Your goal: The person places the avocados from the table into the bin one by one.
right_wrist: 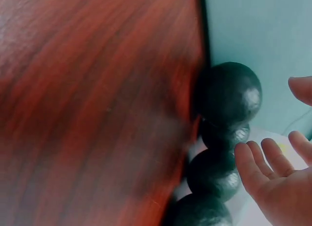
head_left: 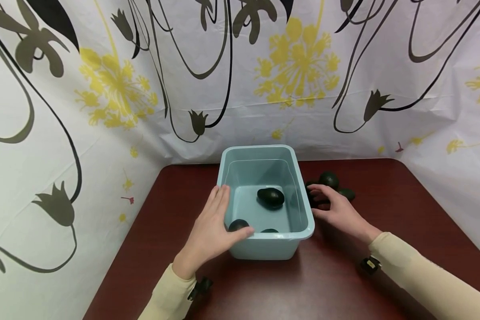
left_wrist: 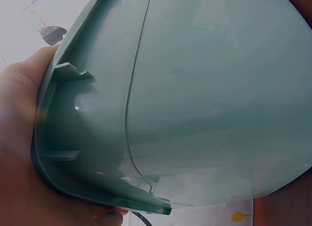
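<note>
A pale blue-green plastic bin (head_left: 264,249) stands on the table with three dark avocados in it. One avocado (head_left: 270,197) lies mid-floor; another (head_left: 238,225) sits by the near left corner, and the third (head_left: 270,230) is mostly hidden behind the front rim. My left hand (head_left: 210,231) rests on that corner, its fingers straight along the left rim and its thumb across the front one. Beside the bin's right wall, my right hand (head_left: 340,212) is spread over a group of avocados (right_wrist: 229,94). In the right wrist view its fingers (right_wrist: 251,170) stand apart from the thumb, holding nothing.
Several avocados (head_left: 329,179) lie close together right of the bin on the dark red-brown wooden table (head_left: 400,222). A white cloth (head_left: 240,124) with flower prints hangs behind the table and along its sides. Each wrist wears a small black device (head_left: 370,265).
</note>
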`<state>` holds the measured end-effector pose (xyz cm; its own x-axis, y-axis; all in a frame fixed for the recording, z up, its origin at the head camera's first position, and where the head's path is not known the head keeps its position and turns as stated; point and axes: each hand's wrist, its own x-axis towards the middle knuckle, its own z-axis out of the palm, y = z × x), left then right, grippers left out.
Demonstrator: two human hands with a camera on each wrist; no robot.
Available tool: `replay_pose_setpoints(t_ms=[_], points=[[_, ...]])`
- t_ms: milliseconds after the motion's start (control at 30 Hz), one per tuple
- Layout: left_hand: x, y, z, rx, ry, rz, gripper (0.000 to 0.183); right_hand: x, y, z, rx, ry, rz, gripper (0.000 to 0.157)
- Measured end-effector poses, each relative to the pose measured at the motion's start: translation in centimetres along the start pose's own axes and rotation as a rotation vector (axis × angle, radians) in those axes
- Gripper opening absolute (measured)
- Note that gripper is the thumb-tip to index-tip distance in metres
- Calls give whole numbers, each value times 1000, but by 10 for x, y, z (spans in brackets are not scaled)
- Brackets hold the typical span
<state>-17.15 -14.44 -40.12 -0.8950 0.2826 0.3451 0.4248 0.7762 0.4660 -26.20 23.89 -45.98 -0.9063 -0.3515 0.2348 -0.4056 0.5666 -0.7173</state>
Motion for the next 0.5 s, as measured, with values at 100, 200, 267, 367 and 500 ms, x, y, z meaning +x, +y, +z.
replay_pose_setpoints(t_ms=[100,200,267,367,500], points=[[0,0,0,2,1,0,116,2,4,4,-17,-16,-6,72],[0,0,0,6,1,0,116,3,8,8,-27,-28,-10,73],[1,0,0,10,4,3,116,5,11,10,-29,-33,-11,73],[1,0,0,13,7,5,116,6,14,14,-36,-40,-8,74],[1,0,0,9,3,2,116,8,17,18,-45,-50,-17,76]])
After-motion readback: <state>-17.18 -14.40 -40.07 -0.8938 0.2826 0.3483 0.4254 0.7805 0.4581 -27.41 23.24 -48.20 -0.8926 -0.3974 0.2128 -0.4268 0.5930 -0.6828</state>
